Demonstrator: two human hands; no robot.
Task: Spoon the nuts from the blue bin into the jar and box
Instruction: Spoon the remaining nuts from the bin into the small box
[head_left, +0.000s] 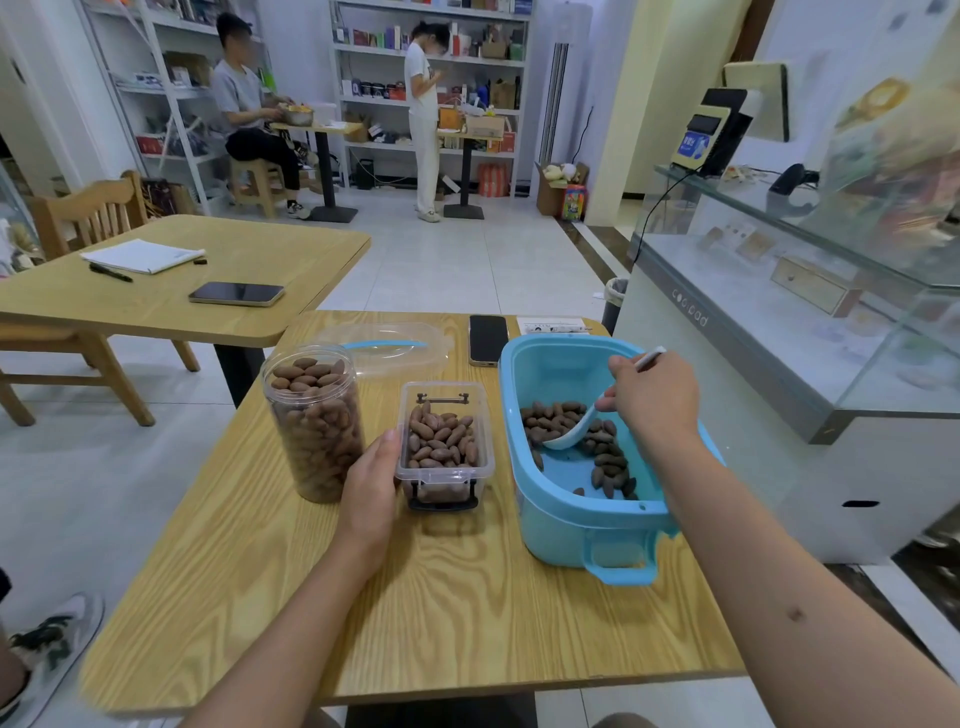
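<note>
Two containers sit left of the bin on the tabletop: jar, nearly full to the rim, and box, filled close to its top. Nuts left in the bin lie thin along its floor, bare blue showing between them.

Right hand: grip closed around the handle of the spoon, bowl down among the nuts, apparently mid-scoop. Left hand: fingers laid fairly straight against the box's left wall, between box and jar, likely bracing the box for a pour.

Box just beside the bin's left wall, so the carry is short. Bin walls are high; the spoon must lift clear of the rim. Jar stands close on the box's other side. Lid and phone lie behind, out of the path.
</note>
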